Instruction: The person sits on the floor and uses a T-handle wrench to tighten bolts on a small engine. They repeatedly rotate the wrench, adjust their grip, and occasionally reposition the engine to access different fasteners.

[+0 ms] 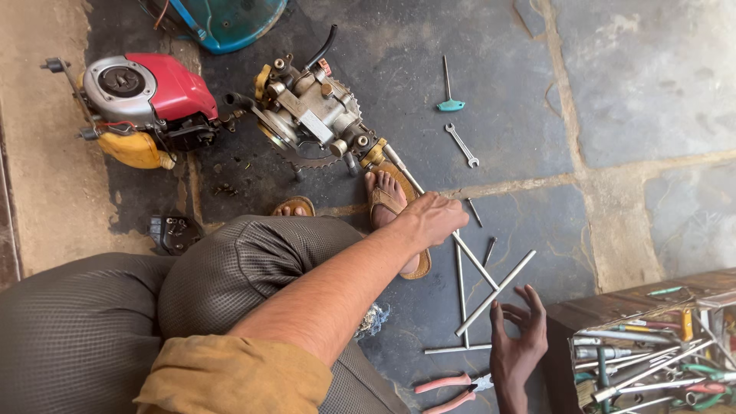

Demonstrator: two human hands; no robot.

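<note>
Covering everything: grimy dark stone paving [636, 84]

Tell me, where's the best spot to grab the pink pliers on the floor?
Probably by the two pink handles, coming from above. The pliers lie flat on the stone floor, handles spread and pointing left, metal jaws at right near another person's hand. The coated handles look broad and grippy.

Wearer: mustard-yellow short sleeve [230, 372] bunched above the elbow, forearm bare. Grey-brown fine-check trousers [153, 299] over both knees. Tan open-toe sandals [399, 207], bare toes showing, no watch or rings visible
</note>
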